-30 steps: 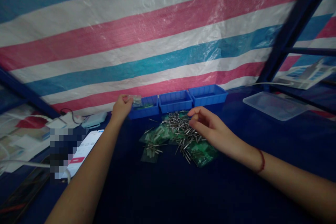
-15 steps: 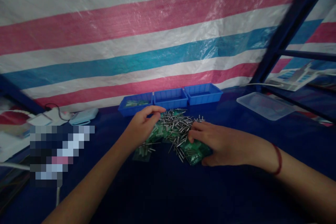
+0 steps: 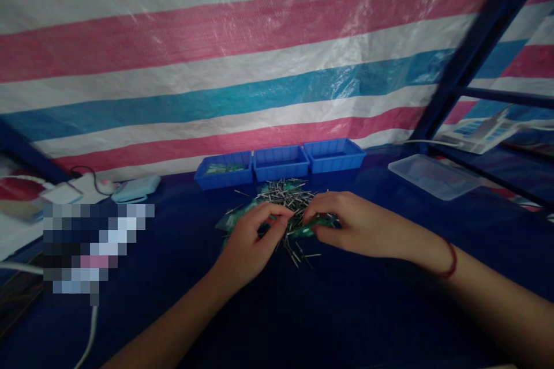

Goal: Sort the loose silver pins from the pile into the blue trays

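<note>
A heap of thin metal pins (image 3: 283,191) lies on the dark blue table, mixed with small green plastic bags. At the front left of the heap is my left hand (image 3: 255,236), thumb and forefinger pinched together over the pins. Whatever is in that pinch is too small to make out. My right hand (image 3: 346,222), with a dark red band on its wrist, curls its fingers and thumb round a green plastic bag (image 3: 305,231) at the heap's right side. The palm hides part of this bag. Several loose pins (image 3: 296,253) are scattered just in front.
Three blue bins stand in a row behind the heap; the left bin (image 3: 225,177) contains green bags. A translucent lid (image 3: 433,176) lies to the right. At left are a light blue case (image 3: 136,189) and white cables (image 3: 90,334). Striped sheeting (image 3: 259,69) hangs behind.
My left hand has moved right and nearer, onto the front of the heap. My right hand has shifted slightly up and left, and the bag by it has moved back with it.
</note>
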The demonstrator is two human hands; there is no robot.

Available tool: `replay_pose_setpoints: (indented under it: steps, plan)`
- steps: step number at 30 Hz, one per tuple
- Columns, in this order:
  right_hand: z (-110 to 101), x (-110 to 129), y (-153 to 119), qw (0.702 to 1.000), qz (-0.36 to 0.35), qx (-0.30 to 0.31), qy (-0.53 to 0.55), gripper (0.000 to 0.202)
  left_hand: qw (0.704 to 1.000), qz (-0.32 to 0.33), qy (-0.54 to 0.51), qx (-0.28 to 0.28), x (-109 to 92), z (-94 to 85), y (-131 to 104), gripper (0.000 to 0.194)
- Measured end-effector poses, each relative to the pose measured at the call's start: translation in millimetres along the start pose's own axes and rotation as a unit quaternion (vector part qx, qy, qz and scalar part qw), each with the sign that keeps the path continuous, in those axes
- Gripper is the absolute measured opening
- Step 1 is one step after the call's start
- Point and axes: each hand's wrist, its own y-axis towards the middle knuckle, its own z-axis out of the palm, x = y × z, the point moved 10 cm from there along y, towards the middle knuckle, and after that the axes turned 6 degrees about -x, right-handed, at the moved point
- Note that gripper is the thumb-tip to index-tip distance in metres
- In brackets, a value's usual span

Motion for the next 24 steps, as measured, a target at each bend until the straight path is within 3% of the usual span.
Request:
replay_pose_setpoints:
  steps: [6, 14, 19, 24]
  plan:
    - [-5.8, -15.6, 4.0, 0.993, 0.051, -0.06, 0.088, 0.023, 1.0, 0.003, -0.026, -0.011, 1.1, 1.6, -1.7, 0.014]
    - [-14.5, -21.8, 5.6, 0.974, 0.083, -0.146, 0.155, 0.021, 0.997, -0.019, -0.061, -0.044, 5.1, -1.0, -1.5, 0.032]
    - [-10.2, -14.8, 4.6, 0.944, 0.08, -0.181, 0.265, 0.014, 0.997, -0.049, -0.058, 0.01, 7.5, 10.1, 1.0, 0.021]
    - [14.7, -17.1, 6.1, 0.923, 0.122, -0.114, 0.348, 0.017, 0.988, -0.076, -0.132, -0.012, 10.9, 5.2, 2.0, 0.018]
